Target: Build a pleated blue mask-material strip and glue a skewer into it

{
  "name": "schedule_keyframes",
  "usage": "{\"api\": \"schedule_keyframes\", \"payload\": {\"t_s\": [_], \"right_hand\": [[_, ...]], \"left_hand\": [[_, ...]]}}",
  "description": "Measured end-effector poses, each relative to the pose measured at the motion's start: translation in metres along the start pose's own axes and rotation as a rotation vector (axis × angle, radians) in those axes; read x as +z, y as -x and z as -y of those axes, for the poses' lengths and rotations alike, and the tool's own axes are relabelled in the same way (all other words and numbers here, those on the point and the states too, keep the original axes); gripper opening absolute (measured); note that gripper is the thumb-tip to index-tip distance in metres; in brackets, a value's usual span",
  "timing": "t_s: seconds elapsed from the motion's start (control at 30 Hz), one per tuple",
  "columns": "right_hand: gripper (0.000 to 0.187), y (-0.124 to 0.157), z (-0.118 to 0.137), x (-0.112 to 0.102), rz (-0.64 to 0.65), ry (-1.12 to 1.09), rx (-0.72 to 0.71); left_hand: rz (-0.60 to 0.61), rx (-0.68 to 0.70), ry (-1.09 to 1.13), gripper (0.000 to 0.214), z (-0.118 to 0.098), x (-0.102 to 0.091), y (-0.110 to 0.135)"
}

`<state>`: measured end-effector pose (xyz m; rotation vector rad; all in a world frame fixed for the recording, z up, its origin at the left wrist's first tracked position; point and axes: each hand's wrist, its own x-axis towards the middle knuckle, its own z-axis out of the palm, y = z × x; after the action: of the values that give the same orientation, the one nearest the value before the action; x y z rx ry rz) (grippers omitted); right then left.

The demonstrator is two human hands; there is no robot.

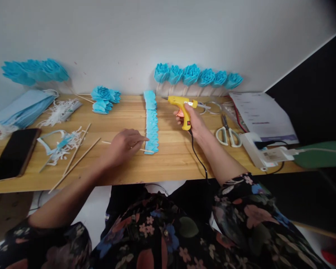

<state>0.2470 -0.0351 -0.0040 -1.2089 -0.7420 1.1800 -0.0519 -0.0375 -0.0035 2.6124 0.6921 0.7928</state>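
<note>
Blue pleated strip [151, 123] lies lengthwise on the wooden table [173, 164], running from the wall toward the near edge, between the two hands. The left hand [124, 146] sits just left of the strip's near end. Its fingers are drawn together in a pinch on a thin wooden stick [147, 150], whose tip reaches that near end of the strip. The right hand [194, 121] is just right of the strip, wrapped tight round the handle of a yellow glue gun [180, 101]. The nozzle points left toward the strip's far part, a little apart from it. A black cord [197, 157] drops from the handle over the table edge.

Counted, there is one strip and one glue gun. One pair of scissors [226, 135] lies right of the right hand, and one dark phone [15, 153] at the far left. Six blue flowers stand in a row [190, 74] against the wall behind the gun. A smaller cluster of flowers [103, 99] lies left of the strip's far end; their number cannot be told. Two longer sticks [82, 157] lie loose left of the left hand, among white and blue scraps [58, 144].
</note>
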Motion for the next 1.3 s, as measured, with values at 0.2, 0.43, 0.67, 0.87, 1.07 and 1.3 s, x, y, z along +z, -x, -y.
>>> {"api": "schedule_keyframes", "payload": {"t_s": [0.2, 0.43, 0.67, 0.87, 1.07, 1.3], "right_hand": [[0.032, 0.004, -0.005, 0.005, -0.002, -0.011, -0.008], [0.039, 0.009, -0.005, 0.006, 0.002, -0.064, -0.018], [0.041, 0.007, -0.006, 0.004, -0.021, -0.083, -0.044], [0.044, 0.006, -0.005, 0.001, -0.042, -0.080, -0.034], [0.046, 0.002, 0.000, -0.005, 0.040, -0.056, 0.005], [0.043, 0.012, -0.003, 0.000, 0.195, 0.183, 0.079]], "left_hand": [[0.108, 0.190, -0.197, 0.040, -0.047, 0.030, -0.062], [0.102, 0.226, -0.485, 0.048, -0.049, 0.077, -0.091], [0.234, 0.118, -0.478, 0.051, -0.052, 0.074, -0.093], [0.297, 0.047, -0.449, 0.055, -0.057, 0.068, -0.098], [0.121, 0.016, -0.394, 0.042, -0.045, 0.017, -0.095], [0.065, -0.195, -0.345, 0.033, 0.005, -0.028, -0.061]]}}
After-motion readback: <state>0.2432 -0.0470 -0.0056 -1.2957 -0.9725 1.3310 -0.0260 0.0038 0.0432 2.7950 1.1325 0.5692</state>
